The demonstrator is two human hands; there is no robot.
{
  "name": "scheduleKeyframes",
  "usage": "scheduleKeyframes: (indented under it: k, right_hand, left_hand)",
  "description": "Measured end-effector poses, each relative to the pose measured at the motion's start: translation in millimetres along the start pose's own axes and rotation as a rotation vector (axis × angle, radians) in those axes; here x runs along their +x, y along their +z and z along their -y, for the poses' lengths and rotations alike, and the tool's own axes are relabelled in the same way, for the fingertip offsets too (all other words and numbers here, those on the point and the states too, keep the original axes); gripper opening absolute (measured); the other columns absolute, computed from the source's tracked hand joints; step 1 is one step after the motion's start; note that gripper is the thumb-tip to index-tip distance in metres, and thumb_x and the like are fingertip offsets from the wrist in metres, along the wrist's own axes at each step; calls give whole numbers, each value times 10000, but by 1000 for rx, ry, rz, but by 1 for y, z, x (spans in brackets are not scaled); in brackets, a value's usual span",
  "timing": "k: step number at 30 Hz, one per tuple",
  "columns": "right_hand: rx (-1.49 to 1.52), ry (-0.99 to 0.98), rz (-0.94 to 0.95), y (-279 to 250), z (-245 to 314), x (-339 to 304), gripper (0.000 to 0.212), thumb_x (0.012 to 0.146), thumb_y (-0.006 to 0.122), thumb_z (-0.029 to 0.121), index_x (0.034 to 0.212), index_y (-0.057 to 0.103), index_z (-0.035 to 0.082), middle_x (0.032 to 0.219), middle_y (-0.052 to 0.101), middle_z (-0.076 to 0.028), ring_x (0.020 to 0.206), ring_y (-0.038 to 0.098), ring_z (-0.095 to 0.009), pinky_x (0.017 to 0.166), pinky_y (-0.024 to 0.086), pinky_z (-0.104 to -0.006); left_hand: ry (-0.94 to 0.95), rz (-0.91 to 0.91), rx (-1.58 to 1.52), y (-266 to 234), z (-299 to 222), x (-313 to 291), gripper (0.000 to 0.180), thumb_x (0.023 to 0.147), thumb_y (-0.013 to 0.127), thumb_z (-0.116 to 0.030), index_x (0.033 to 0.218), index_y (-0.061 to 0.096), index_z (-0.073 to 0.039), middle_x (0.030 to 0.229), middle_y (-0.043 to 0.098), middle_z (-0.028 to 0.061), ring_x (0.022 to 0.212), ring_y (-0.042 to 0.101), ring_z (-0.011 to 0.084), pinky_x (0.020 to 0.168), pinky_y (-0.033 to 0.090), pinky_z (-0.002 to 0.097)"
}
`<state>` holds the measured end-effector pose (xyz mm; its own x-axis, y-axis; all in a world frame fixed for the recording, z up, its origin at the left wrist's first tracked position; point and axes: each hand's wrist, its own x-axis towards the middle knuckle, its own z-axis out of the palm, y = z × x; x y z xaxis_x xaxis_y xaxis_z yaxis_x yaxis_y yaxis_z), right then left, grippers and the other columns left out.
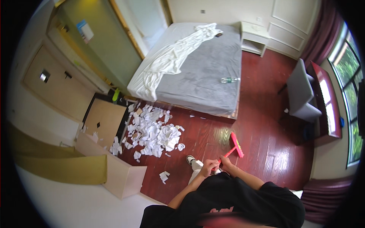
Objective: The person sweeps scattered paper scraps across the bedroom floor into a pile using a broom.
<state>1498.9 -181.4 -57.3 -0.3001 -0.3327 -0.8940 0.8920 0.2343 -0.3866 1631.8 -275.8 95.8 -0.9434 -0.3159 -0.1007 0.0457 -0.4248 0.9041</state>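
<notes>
My left hand [209,167] is closed round the upper part of the red handle of a broom [236,144]. Just ahead and to the right, my right hand [226,163] grips the same handle. The broom's bright pink head rests on the dark red wooden floor in front of my right hand. Its bristles are too small to make out. A big heap of crumpled white paper [152,131] covers the floor ahead and to the left, apart from the broom. One loose paper scrap [164,176] lies nearer, left of my left hand.
A bed [205,72] with a grey cover stands ahead, bearing a white sheet [167,62] and a clear bottle [229,80]. On the right are a grey chair [302,95] and a red desk [326,102]. A beige cabinet [125,176] juts out at left.
</notes>
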Motion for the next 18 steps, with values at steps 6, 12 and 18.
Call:
scheduleKeyframes:
  k: [6, 12, 18]
  right_hand:
    - [56, 66, 71, -95, -25, -58, 293, 985, 356, 308, 881, 542, 107, 808, 603, -51, 699, 594, -198, 604, 514, -380]
    - [240, 138, 174, -141, -61, -26, 238, 977, 370, 265, 934, 515, 81, 802, 581, -70, 745, 596, -218, 648, 535, -410]
    - [42, 110, 95, -97, -56, -60, 334, 996, 353, 283, 1086, 556, 34, 960, 632, -123, 874, 616, -256, 790, 532, -458]
  left_hand:
    - [-53, 98, -131, 74, 47, -11, 373, 890, 468, -259, 1113, 557, 27, 1148, 588, 126, 1158, 532, 205, 1057, 351, 341]
    - [-96, 206, -50, 99, 53, -32, 257, 892, 455, -219, 909, 574, 8, 975, 617, 95, 1132, 525, 216, 1009, 345, 325]
    - [62, 85, 69, 83, 67, -51, 303, 896, 426, -237, 666, 450, -42, 721, 456, 31, 728, 460, 137, 744, 352, 268]
